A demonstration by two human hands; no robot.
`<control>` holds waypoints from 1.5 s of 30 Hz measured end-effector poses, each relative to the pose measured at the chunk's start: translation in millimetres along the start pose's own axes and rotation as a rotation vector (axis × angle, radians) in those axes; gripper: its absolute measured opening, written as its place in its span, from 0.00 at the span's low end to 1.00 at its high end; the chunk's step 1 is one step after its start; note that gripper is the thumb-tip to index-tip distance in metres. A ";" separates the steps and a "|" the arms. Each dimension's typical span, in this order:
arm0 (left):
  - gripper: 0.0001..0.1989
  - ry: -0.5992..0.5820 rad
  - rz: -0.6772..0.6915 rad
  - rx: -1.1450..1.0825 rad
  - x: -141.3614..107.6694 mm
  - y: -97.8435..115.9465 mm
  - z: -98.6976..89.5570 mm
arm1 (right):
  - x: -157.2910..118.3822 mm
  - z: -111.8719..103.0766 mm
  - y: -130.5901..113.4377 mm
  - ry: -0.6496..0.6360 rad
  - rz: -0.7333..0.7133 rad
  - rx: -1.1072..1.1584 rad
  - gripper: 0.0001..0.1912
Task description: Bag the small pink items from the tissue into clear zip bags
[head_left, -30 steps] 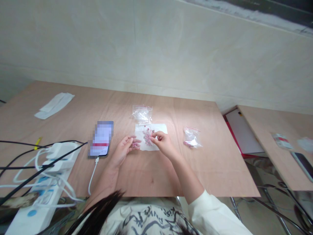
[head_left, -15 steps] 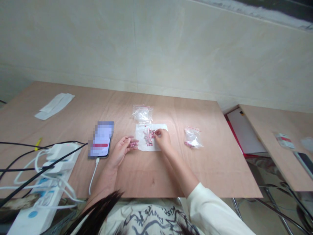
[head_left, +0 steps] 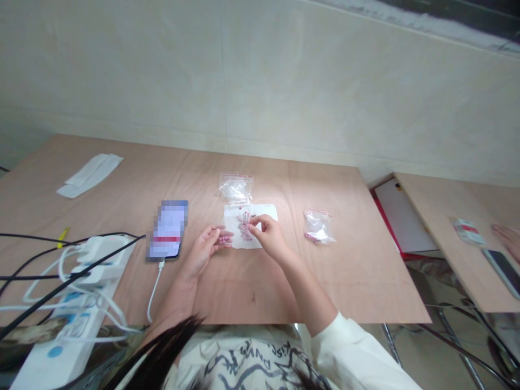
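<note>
My left hand (head_left: pixel 206 244) is closed around small pink beads (head_left: pixel 225 239), which show in a row by the fingertips at the left edge of a white paper sheet (head_left: pixel 270 210). Over that sheet my right hand (head_left: pixel 266 230) pinches with thumb and forefinger; whatever is between the tips is too small to make out. Just left of those fingertips lies a loose cluster of pink and red beads (head_left: pixel 244 230) on the paper. Behind the paper sits a clear zip bag (head_left: pixel 235 188). Another clear zip bag (head_left: pixel 320 227), with pink beads in its lower corner, rests to the right.
Left of my hands lies a phone (head_left: pixel 168 230) on a white charging cable (head_left: pixel 152 295). A power strip (head_left: pixel 77 325) with tangled cords runs along the left front. White tissues (head_left: pixel 90 174) lie far back left. A second table (head_left: pixel 447 200) at right bears another phone (head_left: pixel 502 272).
My right hand has lifted a little off the beads and its fingertips have shifted slightly left. My left hand stays nearly in place. A person's hand has come in at the far right edge.
</note>
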State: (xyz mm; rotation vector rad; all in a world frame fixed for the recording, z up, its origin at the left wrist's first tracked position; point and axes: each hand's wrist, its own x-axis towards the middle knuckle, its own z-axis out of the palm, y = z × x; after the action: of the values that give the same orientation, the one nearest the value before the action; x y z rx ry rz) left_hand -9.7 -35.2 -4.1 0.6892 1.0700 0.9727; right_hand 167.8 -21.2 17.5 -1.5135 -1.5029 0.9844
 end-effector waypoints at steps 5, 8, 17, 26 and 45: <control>0.11 -0.028 0.042 -0.095 -4.5 -2.9 6.1 | -14.9 -5.4 -19.0 0.057 0.101 0.093 0.11; 0.11 -0.036 0.077 -0.164 -7.7 -7.8 11.2 | -22.9 -5.8 -21.5 0.064 0.161 0.222 0.13; 0.16 -0.136 0.190 0.208 -22.5 8.7 3.9 | -30.0 -23.7 -23.8 0.094 0.130 0.287 0.07; 0.09 -0.211 0.343 0.688 -10.5 51.5 37.6 | -34.1 -38.6 -29.5 0.060 0.048 0.080 0.07; 0.08 -0.340 0.354 0.704 -16.7 49.0 49.9 | -32.2 -22.0 -28.6 -0.005 0.184 0.529 0.11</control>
State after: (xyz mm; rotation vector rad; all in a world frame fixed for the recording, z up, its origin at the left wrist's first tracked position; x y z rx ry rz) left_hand 19.2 -29.9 61.5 1.6047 0.9952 0.7187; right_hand 176.2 -53.3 52.6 -1.2712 -1.0041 1.3660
